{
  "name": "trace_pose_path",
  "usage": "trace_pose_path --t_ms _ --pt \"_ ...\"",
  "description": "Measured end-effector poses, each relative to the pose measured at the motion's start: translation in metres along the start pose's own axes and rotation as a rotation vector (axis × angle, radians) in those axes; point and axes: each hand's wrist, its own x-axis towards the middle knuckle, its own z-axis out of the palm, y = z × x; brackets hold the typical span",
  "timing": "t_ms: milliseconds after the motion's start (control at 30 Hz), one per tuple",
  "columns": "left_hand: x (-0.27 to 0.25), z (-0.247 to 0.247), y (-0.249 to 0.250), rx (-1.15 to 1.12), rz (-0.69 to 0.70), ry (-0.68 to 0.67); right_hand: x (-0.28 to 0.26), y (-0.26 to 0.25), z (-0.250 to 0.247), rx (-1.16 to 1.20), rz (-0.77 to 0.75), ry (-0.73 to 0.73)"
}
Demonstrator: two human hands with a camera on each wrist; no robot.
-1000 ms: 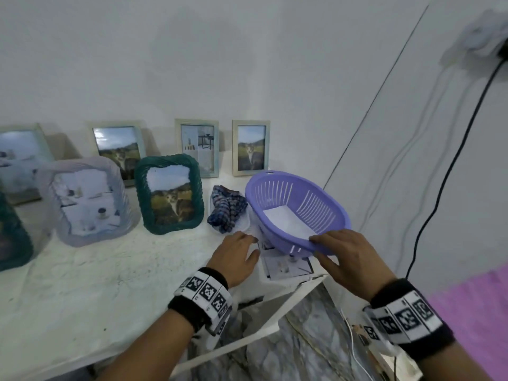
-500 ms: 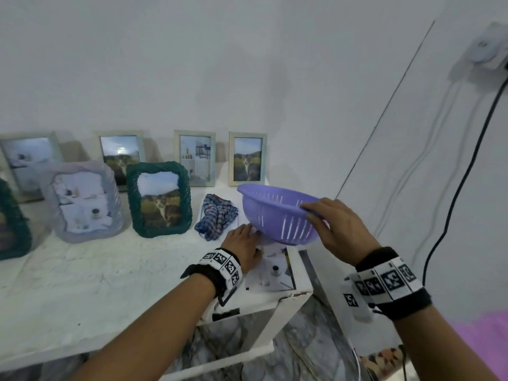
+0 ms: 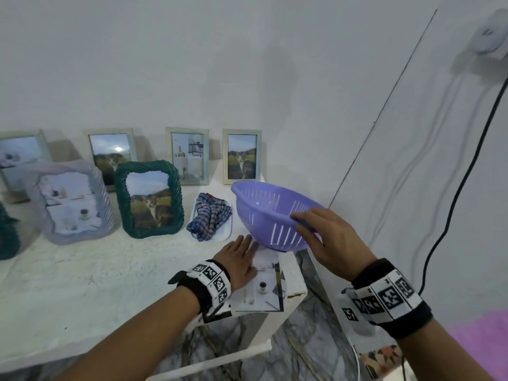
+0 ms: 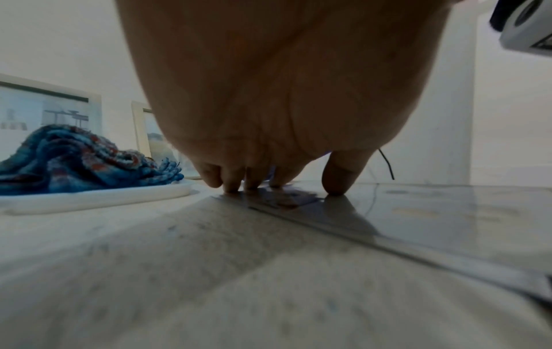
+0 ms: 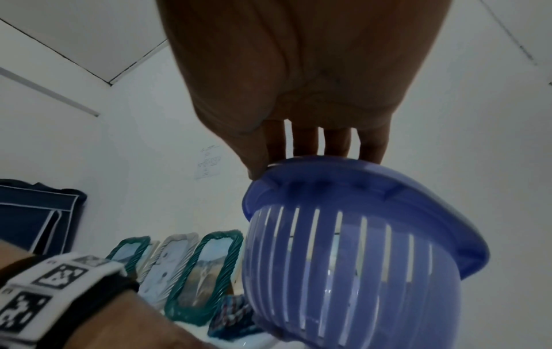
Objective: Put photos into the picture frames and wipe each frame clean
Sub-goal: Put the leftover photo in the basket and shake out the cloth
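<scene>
From the head view the right hand (image 3: 330,240) grips the rim of the tilted purple basket (image 3: 269,215) above the table's corner while the left hand (image 3: 239,259) lies flat on the loose photos (image 3: 261,290), in the left-wrist view its fingertips (image 4: 233,186) press the top sheet, and in the right-wrist view fingers (image 5: 307,144) curl over the rim, so picking 1 photo for framing seems next.

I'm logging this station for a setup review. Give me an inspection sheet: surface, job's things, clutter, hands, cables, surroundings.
Surface: white table, worn and speckled.
Job's things: framed photos stand along the wall, among them a green woven frame; loose photos lie at the table's right end; checked cloth lies on a white tray.
Clutter: purple slotted basket, lifted and tilted.
Hands: left hand presses flat on the loose photos; right hand grips the basket's rim.
Cables: black cable hangs down the right wall.
Surroundings: white walls, marbled floor.
</scene>
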Motion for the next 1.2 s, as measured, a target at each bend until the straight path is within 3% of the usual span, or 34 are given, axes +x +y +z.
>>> trace_pose_path --t_ms 167,400,500,567,700,833,900,967,1033,1200 --pt "-0.033 0.009 0.000 -0.044 0.102 0.035 -0.021 -0.009 0.019 -0.029 -0.044 -0.084" --pt "-0.061 0.019 0.000 -0.036 0.096 -0.029 -0.037 -0.025 0.059 -0.082 -0.038 -0.236" --pt "-0.066 0.020 -0.001 -0.021 0.091 -0.031 -0.041 -0.032 0.065 -0.097 -0.018 -0.195" --pt "-0.068 0.019 0.000 -0.021 0.077 -0.030 -0.049 -0.037 0.065 -0.099 0.035 -0.075" --pt "-0.073 0.018 0.001 -0.049 0.059 -0.039 -0.087 -0.048 0.071 -0.003 0.426 0.220" --pt "-0.075 0.019 0.001 -0.058 0.059 -0.053 -0.127 -0.058 0.107 0.256 0.975 0.033" --pt "-0.078 0.020 0.001 -0.064 0.066 -0.065 -0.128 -0.065 0.120 0.559 1.128 0.072" --pt "-0.081 0.020 0.000 -0.071 0.078 -0.088 -0.121 -0.079 0.126 0.884 1.210 0.215" --pt "-0.085 0.017 -0.001 -0.073 0.091 -0.109 -0.116 -0.093 0.130 1.009 1.240 0.323" --pt "-0.095 0.013 -0.002 -0.117 0.100 -0.146 -0.123 -0.113 0.148 1.105 1.291 0.275"
